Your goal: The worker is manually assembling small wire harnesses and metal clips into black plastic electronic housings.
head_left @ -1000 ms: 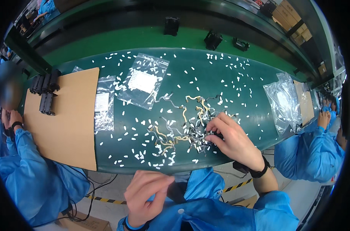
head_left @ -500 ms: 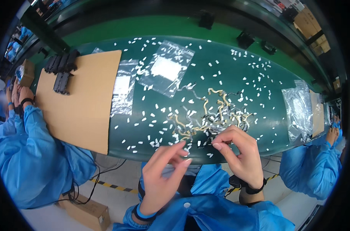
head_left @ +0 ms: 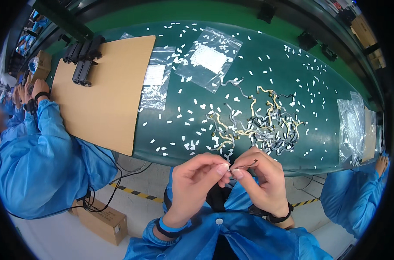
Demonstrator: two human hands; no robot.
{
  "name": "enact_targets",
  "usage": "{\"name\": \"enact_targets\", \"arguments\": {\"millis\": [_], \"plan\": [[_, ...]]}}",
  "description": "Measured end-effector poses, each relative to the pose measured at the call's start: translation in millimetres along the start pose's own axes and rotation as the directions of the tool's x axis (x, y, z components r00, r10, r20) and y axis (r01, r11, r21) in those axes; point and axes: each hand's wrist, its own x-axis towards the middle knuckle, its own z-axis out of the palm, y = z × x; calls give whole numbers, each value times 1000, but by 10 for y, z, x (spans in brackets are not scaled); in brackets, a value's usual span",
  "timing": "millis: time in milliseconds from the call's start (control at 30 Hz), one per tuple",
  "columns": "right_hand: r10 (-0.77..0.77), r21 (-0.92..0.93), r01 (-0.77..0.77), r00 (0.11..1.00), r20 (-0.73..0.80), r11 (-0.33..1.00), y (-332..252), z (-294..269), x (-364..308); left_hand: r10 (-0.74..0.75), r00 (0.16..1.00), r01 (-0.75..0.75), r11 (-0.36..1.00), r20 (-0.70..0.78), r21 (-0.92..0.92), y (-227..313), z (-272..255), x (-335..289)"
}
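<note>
Over the near edge of the table, my left hand [head_left: 194, 180] and my right hand [head_left: 266, 182] meet fingertip to fingertip. Between thumb and forefinger, the right one pinches a thin short cable [head_left: 250, 164], whose dark end sticks out over the fingers. My left thumb and forefinger are pressed together at the cable's other end; what they hold is too small to make out. Just beyond lies a tangled heap of short grey, black and yellow cables [head_left: 273, 130] with small connectors. Many tiny white pieces [head_left: 192, 145] are scattered around it.
Clear bags [head_left: 227, 43] of white pieces lie on the green table [head_left: 162, 125]. A cardboard sheet [head_left: 106, 99] at left bears black plastic parts [head_left: 85, 71]. More clear bags [head_left: 352, 125] lie at right. People in blue sit on both sides; a cardboard box [head_left: 103, 223] stands on the floor.
My hands have come together, and the left fingers have closed against the right fingertips. The right hand has drawn back from the cable heap, and a cable now shows in it. The view has shifted.
</note>
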Motion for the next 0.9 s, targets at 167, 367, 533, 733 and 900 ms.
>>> {"name": "enact_targets", "arguments": {"millis": [167,367,533,733,900], "plan": [[151,64,-144,979,-135,988,11,111,-12,473,879,-356,729,-55,585,41,101,9],[104,19,-102,986,-130,995,-19,147,-19,541,830,-431,476,131,767,69,50,-27],[51,-90,-58,995,-84,994,-57,108,2,502,826,-497,437,255,750,93,-39,-5],[11,-173,-17,999,-35,985,-65,86,5,496,825,-501,416,273,759,108,-102,-6],[134,85,-129,990,-49,988,-53,98,-34,532,841,-462,616,96,638,123,-121,13]]}}
